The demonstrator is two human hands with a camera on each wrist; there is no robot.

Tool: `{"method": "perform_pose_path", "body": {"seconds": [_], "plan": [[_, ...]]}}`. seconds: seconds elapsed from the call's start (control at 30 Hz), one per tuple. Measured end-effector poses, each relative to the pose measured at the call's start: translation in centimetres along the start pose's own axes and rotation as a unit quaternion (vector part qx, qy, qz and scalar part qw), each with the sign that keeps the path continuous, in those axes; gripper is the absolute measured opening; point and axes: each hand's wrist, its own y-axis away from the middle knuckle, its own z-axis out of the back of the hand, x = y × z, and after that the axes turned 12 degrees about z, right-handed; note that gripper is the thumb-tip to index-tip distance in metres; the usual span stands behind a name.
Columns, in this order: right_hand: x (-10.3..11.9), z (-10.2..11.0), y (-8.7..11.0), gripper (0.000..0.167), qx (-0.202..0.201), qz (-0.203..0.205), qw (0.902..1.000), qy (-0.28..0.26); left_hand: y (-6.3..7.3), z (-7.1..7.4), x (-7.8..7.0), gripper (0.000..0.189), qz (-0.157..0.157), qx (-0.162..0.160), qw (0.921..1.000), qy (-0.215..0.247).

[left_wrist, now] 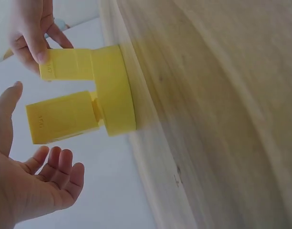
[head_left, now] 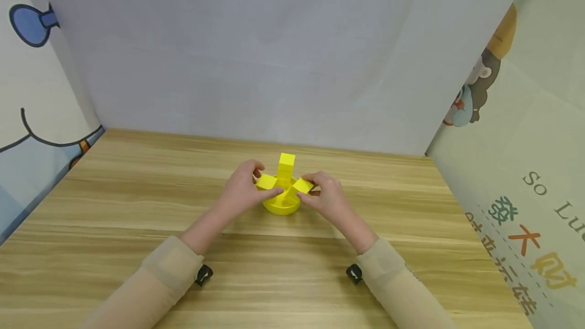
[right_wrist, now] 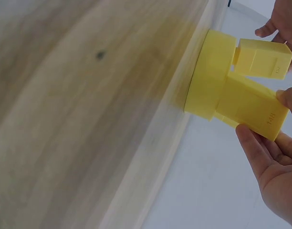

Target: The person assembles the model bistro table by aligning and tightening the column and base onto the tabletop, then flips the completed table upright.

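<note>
A round yellow base (head_left: 282, 209) sits on the wooden table, with three yellow blocks standing up from it. At its left is one block (head_left: 267, 182), marked with digits in the left wrist view; my left hand (head_left: 239, 187) surrounds it, thumb and fingers spread and apart from its sides. The right block (right_wrist: 253, 107), marked 148, is pinched between the thumb and fingers of my right hand (head_left: 332, 194), while its lower end meets the base. At the back, the third block (head_left: 286, 161) rises highest in the head view, touched by neither hand.
The wooden table (head_left: 292, 268) extends around the base. A pale grey cloth (head_left: 274, 55) hangs behind it, and printed panels flank both sides. Each sleeve has a small black device at the cuff, one on the left (head_left: 203, 274) and one on the right (head_left: 354, 273).
</note>
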Motion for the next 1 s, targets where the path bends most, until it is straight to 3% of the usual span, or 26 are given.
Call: {"method": "perform_pose_path", "body": {"seconds": [0.27, 0.6, 1.0], "plan": [[0.1, 0.0, -0.1, 0.034, -0.001, 0.001, 1.0000, -0.002, -0.1, 0.1, 0.4, 0.049, -0.016, 0.004, 0.9998, -0.008], [0.2, 0.1, -0.1, 0.035, 0.002, -0.010, 1.0000, -0.003, -0.8, 1.5, 1.1, 0.038, -0.112, 0.044, 0.9920, -0.036], [0.3, 0.1, -0.1, 0.035, 0.005, -0.017, 0.9998, -0.004, -2.1, 2.0, 1.7, 0.039, -0.154, 0.092, 0.9823, -0.054]]}}
